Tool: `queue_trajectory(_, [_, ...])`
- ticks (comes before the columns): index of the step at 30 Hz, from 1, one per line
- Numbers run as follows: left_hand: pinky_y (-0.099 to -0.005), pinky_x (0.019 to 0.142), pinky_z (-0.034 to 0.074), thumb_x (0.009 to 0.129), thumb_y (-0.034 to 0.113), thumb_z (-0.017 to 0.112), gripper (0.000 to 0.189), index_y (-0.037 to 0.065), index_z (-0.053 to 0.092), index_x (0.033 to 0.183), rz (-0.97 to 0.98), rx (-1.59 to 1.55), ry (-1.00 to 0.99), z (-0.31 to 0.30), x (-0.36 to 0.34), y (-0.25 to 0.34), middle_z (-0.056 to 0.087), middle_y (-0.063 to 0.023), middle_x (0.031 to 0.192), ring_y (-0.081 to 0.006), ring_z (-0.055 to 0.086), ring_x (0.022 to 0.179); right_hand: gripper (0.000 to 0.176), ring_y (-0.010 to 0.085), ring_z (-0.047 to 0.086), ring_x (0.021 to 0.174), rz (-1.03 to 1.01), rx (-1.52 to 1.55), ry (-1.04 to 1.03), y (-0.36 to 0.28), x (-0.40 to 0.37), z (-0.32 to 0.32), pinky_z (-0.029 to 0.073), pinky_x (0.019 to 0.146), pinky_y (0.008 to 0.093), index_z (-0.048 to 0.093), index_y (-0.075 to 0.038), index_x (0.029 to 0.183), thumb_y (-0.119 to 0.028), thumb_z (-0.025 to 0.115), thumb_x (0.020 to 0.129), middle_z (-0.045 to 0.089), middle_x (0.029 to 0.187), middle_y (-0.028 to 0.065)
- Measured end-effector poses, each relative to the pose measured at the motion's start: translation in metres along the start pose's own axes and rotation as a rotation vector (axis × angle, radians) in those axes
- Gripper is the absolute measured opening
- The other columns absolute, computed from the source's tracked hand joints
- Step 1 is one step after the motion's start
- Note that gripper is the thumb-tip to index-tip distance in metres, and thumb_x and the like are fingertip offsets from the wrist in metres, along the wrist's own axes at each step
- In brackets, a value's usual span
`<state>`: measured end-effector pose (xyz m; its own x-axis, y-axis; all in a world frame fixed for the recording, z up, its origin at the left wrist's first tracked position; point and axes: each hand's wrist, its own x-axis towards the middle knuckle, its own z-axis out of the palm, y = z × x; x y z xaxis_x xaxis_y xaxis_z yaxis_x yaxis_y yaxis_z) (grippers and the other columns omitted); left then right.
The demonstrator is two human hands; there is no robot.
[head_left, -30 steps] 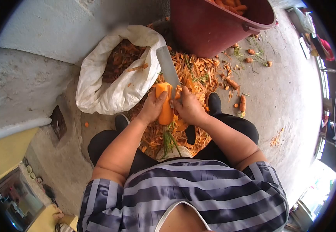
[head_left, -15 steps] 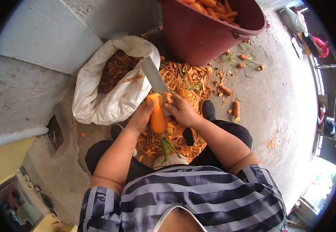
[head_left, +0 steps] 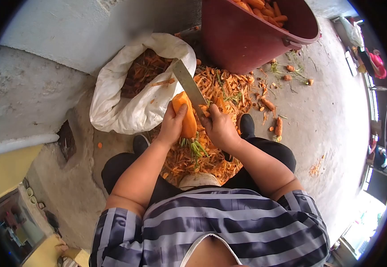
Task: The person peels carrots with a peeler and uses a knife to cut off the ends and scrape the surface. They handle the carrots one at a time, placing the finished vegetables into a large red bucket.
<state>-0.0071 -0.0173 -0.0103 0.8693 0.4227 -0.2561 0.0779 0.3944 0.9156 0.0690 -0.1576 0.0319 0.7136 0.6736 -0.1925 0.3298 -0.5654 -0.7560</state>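
My left hand (head_left: 172, 125) is closed round a thick peeled carrot (head_left: 188, 122), which stands nearly upright with its green stem end toward me. Wrapped round the handle end of a wide knife (head_left: 189, 83) is my right hand (head_left: 220, 127). The blade slants up and left, past the top of the carrot, toward the white sack. A bit of orange carrot shows between the blade and my right fingers. Beneath both hands lies a heap of orange peelings (head_left: 218, 167) with green stems in it.
An open white sack (head_left: 126, 113) holding peelings stands at the left. A dark red tub (head_left: 242, 40) full of carrots (head_left: 269, 13) is at the top. Loose carrots (head_left: 278, 127) and stems lie on the floor to the right. My shoes (head_left: 247, 126) flank the heap.
The carrot's top now tilts further left, and my left hand has moved slightly up and right with it. My right hand and the knife have shifted right. The whole view has also shifted.
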Motion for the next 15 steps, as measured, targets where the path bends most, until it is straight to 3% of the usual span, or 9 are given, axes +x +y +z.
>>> queue_trajectory(10, [-0.0262, 0.079, 0.041, 0.086, 0.030, 0.054, 0.040, 0.000, 0.041, 0.110, 0.074, 0.124, 0.082, 0.000, 0.004, -0.007, 0.050, -0.0065, 0.099, -0.0133, 0.049, 0.090, 0.023, 0.0403, 0.057, 0.061, 0.076, -0.185, -0.048, -0.004, -0.011, 0.001, 0.045, 0.054, 0.0478, 0.039, -0.003, 0.093, -0.020, 0.050, 0.082, 0.057, 0.066, 0.0234])
queue_trajectory(15, [-0.0285, 0.075, 0.043, 0.085, 0.028, 0.056, 0.039, -0.001, 0.042, 0.106, 0.112, 0.269, 0.158, 0.003, 0.000, 0.000, 0.053, -0.0095, 0.095, -0.0172, 0.053, 0.083, 0.021, 0.0364, 0.059, 0.059, 0.119, -0.350, -0.146, -0.017, -0.009, -0.002, 0.047, 0.053, 0.0433, 0.040, -0.001, 0.093, -0.018, 0.047, 0.082, 0.059, 0.065, 0.0206])
